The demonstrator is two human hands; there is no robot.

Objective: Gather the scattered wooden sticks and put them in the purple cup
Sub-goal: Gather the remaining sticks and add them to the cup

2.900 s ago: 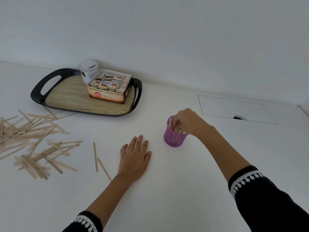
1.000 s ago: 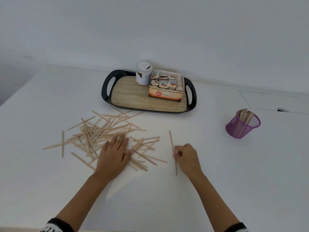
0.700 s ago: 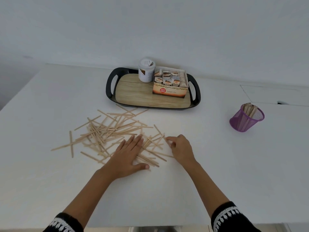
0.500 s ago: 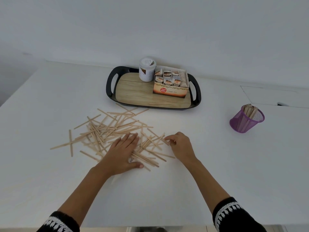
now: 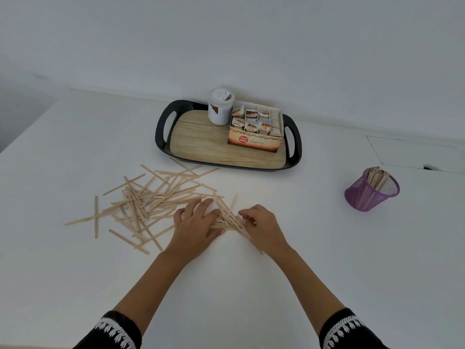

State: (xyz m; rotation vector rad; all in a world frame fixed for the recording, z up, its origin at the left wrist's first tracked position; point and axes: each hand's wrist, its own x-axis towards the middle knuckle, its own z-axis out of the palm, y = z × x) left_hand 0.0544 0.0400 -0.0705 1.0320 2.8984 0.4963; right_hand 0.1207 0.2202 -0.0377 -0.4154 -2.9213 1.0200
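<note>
Left hand (image 5: 198, 226) is flat with fingers spread, pressing down on the near edge of the wooden sticks (image 5: 161, 197) scattered on the white table (image 5: 327, 273), while the right hand (image 5: 261, 226) has its fingers curled in around a few sticks at the pile's right end. The purple cup (image 5: 371, 191) sits well off to the right, already partly filled. Honestly I'd rake them parallel into one tidy bundle first, then grip it firmly so none fan out on the way over.
</note>
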